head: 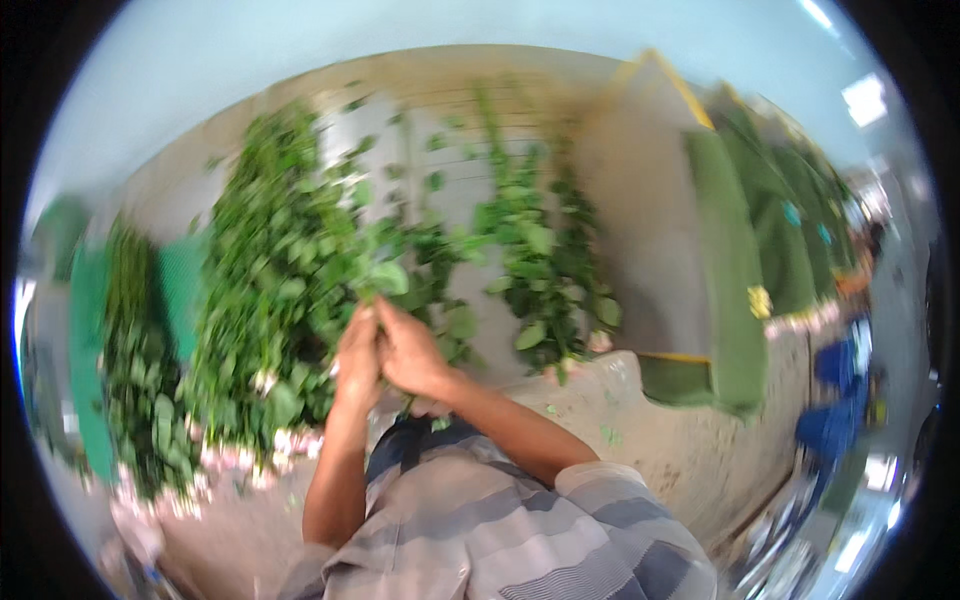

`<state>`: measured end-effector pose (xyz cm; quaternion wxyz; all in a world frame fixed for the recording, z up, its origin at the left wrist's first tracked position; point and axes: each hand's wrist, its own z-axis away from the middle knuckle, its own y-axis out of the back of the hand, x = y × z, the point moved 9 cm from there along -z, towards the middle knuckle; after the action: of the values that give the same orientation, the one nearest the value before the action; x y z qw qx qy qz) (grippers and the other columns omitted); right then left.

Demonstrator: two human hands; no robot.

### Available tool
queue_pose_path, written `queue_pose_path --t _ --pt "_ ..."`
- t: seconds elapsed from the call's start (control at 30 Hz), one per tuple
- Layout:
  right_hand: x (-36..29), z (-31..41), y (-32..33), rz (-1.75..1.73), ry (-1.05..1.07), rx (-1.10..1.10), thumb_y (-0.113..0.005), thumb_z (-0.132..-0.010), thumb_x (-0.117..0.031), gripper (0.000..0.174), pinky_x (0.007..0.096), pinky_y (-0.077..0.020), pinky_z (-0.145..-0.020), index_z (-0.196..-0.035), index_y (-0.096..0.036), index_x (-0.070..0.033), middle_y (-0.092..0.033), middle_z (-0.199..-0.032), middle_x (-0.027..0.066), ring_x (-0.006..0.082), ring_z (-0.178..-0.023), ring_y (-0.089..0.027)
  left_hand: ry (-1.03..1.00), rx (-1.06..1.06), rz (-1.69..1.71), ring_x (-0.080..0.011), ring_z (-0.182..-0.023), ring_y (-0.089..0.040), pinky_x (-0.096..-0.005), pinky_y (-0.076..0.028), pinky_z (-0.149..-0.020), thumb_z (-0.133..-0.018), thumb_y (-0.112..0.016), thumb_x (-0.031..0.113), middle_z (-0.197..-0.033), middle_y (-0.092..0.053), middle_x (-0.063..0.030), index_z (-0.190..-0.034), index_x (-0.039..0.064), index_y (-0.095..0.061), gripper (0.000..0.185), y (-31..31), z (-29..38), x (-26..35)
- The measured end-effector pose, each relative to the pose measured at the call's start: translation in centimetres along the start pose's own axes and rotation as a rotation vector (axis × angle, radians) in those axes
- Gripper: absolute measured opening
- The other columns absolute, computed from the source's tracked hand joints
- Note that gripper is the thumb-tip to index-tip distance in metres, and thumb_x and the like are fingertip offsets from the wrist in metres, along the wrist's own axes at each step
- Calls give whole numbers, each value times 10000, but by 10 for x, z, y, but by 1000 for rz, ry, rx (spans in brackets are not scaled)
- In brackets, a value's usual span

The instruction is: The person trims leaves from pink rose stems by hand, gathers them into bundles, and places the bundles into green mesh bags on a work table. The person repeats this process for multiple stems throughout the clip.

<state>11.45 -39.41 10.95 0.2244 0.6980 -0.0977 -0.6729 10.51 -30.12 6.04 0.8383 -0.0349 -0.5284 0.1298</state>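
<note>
Both my hands meet at the middle of the view around a leafy green rose stem (382,276). My left hand (358,356) and my right hand (409,349) have their fingertips together on it. Its lower end is partly hidden by my hands; pale pink petals show below them. Close on the left lies a large heap of leafy rose stems (262,277), with pale pink blooms (255,461) towards me. Loose leafy stems (431,262) lie just beyond my hands, and a smaller bunch (547,277) lies to the right. The picture is blurred.
Another rose bunch (139,360) lies at the left on green mesh (180,292). At the right, a grey board with yellow edging (637,247) stands beside green cloth (731,300). Blue containers (829,431) are farther right. The table's near edge (675,450) bears leaf scraps.
</note>
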Motion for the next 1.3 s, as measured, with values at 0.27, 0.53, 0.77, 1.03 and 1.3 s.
queue_pose_path --t 0.27,0.53,0.77,1.03,1.3 --pt "-103 104 277 -211 63 284 -465 -928 -43 473 264 -494 -587 -1399 -422 -20 -630 -905 86 117 -642 -601 41 -207 -44 -179 -1017 -571 -341 -485 -881 -972 -504 427 -1281 -549 -98 -1420 103 -428 558 1 11 -2" --pt "-118 162 527 195 -30 634 -475 -936 -61 403 252 -479 -604 -1334 -514 -14 -624 -877 38 83 -668 -546 99 -89 -167 -164 -952 -587 -323 -505 -823 -982 -501 367 -1214 -587 -84 -1341 84 -502 457 37 -1 -42" --pt "71 152 539 922 -274 556 -550 -936 -218 456 372 -397 -1026 -1343 -493 -20 -555 -1308 180 297 -1207 -530 -53 -62 -181 -205 -930 -611 -331 -514 -829 -950 -565 302 -1165 -599 -127 -1308 19 -509 459 49 -15 -35" --pt "-85 278 432 410 397 1134 -434 -979 -161 326 312 -514 -704 -1161 -550 83 -623 -986 192 239 -826 -608 -514 316 -1009 -366 -1038 -598 -432 -477 -895 -904 -593 222 -1152 -602 -220 -1220 -21 -545 402 65 -36 33" --pt "64 52 63 -537 -334 134 -537 -955 -112 216 260 -516 -648 -1133 -606 -10 -651 -912 68 119 -734 -613 -257 359 -1274 -419 -840 -648 -487 -515 -743 -828 -661 225 -907 -676 -229 -1194 34 -545 428 82 -85 21"
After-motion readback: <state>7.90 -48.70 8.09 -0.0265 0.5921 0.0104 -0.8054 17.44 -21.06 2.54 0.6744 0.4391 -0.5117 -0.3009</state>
